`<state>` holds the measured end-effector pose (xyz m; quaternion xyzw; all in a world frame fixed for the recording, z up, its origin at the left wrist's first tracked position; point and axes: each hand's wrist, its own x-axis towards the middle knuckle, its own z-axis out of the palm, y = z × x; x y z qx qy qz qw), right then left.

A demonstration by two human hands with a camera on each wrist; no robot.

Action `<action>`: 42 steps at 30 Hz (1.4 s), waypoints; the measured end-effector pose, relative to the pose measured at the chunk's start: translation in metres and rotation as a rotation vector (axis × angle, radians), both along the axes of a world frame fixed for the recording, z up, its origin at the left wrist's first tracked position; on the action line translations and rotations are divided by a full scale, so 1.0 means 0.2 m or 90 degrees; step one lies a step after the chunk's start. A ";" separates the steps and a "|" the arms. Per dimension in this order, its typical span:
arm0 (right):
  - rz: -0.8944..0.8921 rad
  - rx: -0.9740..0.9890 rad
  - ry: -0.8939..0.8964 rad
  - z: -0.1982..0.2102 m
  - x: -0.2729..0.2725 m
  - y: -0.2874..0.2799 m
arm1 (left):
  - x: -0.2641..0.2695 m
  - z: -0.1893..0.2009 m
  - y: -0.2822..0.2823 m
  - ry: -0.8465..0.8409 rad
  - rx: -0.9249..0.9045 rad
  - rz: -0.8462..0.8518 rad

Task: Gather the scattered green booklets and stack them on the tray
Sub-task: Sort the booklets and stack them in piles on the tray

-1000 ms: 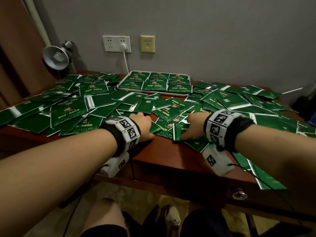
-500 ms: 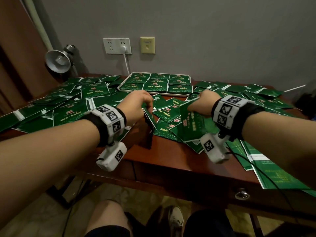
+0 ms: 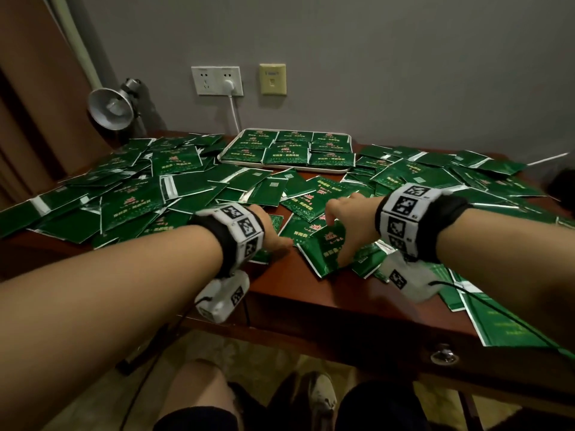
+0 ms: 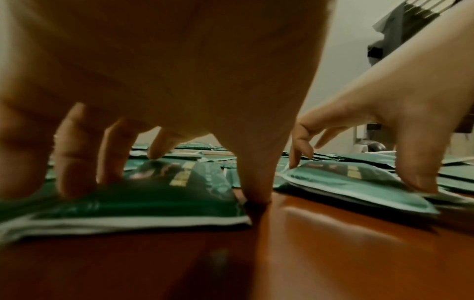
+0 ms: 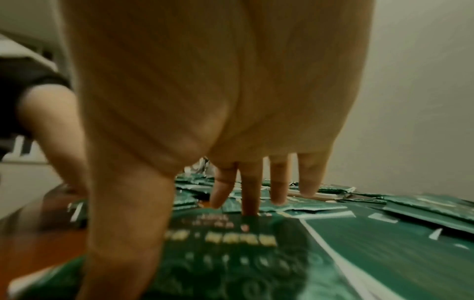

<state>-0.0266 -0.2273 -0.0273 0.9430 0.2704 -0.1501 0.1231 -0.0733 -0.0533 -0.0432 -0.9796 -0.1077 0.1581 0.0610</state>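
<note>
Glossy green booklets, flat rectangles, litter the polished reddish counter before the white tray; left hand and right hand press spread fingers onto two.

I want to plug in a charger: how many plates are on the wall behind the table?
2: a white socket plate, one plug in it, above the tray; a yellowish plate right beside it.

Flat glossy green booklets are printed with gold lettering, red emblems and pale scrollwork. White wristbands are marked with black square codes. A reddish-brown wooden table is seen.
</note>
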 end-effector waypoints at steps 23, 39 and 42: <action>0.023 0.058 -0.114 0.02 0.12 -0.06 | 0.10 0.00 0.19 -0.184 -0.098 0.007; -0.129 0.130 -0.135 0.28 1.34 0.09 | 1.38 0.31 0.38 -0.237 -0.068 -0.188; -0.127 0.112 -0.147 0.25 1.65 0.17 | 1.74 0.26 0.41 -0.228 -0.076 -0.202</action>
